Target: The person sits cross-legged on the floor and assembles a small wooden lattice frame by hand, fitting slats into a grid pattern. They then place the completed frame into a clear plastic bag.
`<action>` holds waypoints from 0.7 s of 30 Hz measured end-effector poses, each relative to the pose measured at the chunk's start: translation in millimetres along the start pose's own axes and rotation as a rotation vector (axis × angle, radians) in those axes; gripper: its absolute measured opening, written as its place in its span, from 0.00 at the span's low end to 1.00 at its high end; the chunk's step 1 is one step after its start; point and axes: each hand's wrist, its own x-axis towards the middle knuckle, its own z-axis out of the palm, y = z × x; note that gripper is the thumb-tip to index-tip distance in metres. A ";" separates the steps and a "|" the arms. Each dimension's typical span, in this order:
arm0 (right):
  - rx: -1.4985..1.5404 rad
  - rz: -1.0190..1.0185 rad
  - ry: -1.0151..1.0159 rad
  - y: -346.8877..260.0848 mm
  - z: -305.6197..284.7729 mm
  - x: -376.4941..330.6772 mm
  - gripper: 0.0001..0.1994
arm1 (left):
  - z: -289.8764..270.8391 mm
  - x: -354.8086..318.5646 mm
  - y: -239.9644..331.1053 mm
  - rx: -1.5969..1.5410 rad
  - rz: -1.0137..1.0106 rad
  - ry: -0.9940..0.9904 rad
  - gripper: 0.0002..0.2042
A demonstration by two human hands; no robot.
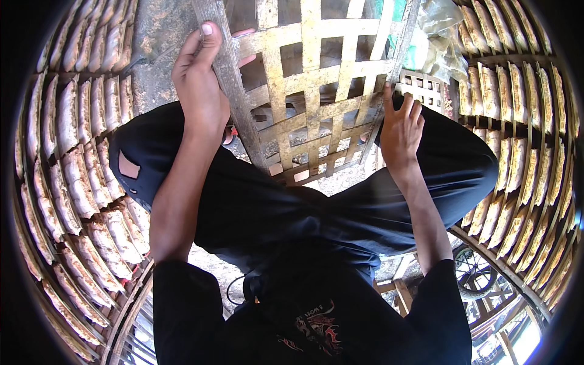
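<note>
Between my knees a woven bamboo rack [310, 79] with a wooden frame stands tilted, its wide slats crossing in an open lattice. My left hand [204, 79] grips the rack's left side bar, thumb on the near face and fingertips showing through behind it. On the right side bar rests my right hand [403, 128], its index finger stretched along the wood and the other fingers loosely bent; whether the thumb goes round the bar is hidden. The lattice carries nothing on its visible face.
Racks of long pale slabs with browned edges rise on my left [76, 170] and on my right [517, 158]. Clear and green plastic sheeting [435, 45] lies beyond the rack, beside a smaller lattice piece [424, 85]. A spoked wheel [474, 271] stands at lower right.
</note>
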 end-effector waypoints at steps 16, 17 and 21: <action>0.503 0.101 0.140 8.4 -19.2 -16.8 0.12 | -4.3 -0.8 1.4 -0.015 -0.002 0.008 0.16; 0.497 0.111 0.148 8.8 -20.9 -12.0 0.12 | -5.3 -1.4 1.9 -0.025 -0.002 -0.004 0.16; 0.439 0.085 0.199 3.6 -13.4 1.5 0.19 | -4.9 0.0 0.0 -0.020 0.009 0.026 0.16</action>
